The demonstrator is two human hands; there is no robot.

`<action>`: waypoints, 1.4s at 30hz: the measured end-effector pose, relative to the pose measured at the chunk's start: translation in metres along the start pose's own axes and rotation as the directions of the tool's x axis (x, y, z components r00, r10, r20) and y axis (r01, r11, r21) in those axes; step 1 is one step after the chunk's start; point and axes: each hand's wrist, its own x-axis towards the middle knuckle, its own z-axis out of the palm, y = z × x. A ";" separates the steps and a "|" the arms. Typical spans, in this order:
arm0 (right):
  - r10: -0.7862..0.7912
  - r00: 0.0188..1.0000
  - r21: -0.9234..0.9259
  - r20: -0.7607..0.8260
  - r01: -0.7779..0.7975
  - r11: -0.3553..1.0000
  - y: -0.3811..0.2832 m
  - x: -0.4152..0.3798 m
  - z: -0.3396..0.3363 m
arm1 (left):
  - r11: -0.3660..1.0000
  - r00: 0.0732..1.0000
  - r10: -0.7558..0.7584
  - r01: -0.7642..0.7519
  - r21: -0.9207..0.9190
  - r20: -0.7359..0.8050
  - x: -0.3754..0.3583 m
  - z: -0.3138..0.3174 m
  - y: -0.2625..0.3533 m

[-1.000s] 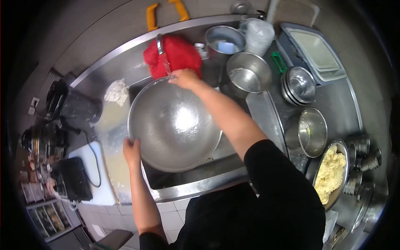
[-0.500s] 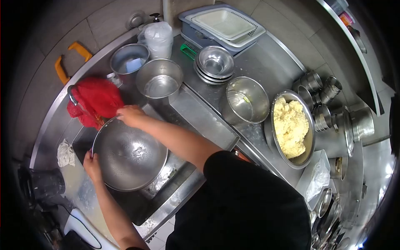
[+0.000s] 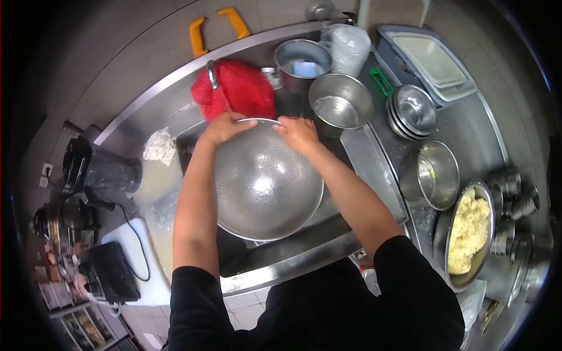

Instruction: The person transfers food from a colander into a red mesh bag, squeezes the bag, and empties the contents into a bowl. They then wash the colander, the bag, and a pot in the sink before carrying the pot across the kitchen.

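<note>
A large metal colander [image 3: 266, 181], its inside dotted with small holes, is tilted toward me over the sink [image 3: 234, 263]. My left hand [image 3: 225, 130] grips its far rim on the left, thumb over the edge. A short way to the right on that same rim, my right hand [image 3: 298, 134] holds on too; the fingers of both hands are partly hidden behind the rim. Just beyond the hands lies a red cloth or mesh bundle [image 3: 243, 88], with the curved metal tap [image 3: 212, 75] in front of it.
Steel pots [image 3: 341, 100] stand right of the sink, near stacked steel bowls [image 3: 415, 110]. A big bowl of yellow crumbly food [image 3: 468, 231] sits far right. Left are a white rag [image 3: 160, 146], a blender jug [image 3: 111, 167] and a white board [image 3: 143, 263].
My left hand has moved from the colander's left side to its far rim, near my right hand. The colander has turned, and the view has swung left.
</note>
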 end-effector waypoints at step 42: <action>-0.159 0.855 0.870 0.494 -0.487 0.080 -0.007 0.051 0.193 | 0.936 0.767 -0.177 0.325 0.136 -0.616 -0.144 0.053 -0.028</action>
